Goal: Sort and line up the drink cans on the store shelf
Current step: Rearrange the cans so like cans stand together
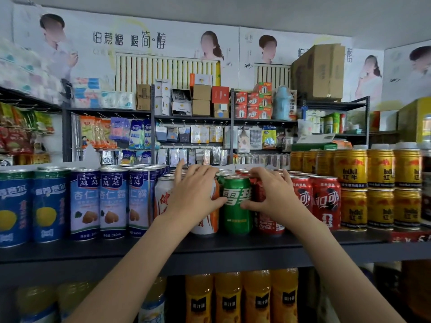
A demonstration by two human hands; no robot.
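Note:
A green soda can (236, 217) stands at the front of the dark shelf (233, 244), between a white and orange can (206, 226) and a red cola can (268, 223). My left hand (196, 192) wraps over the white and orange can, its thumb against the green can's left side. My right hand (271, 194) curls over the red cola can, thumb touching the green can's right side. More cans stand behind these, mostly hidden by my hands.
Left of my hands stand blue almond-drink cans (112, 203) and blue-green fruit cans (49, 206). To the right are red cola cans (326, 201) and stacked gold energy-drink cans (380, 187). Orange juice bottles (228, 297) fill the shelf below.

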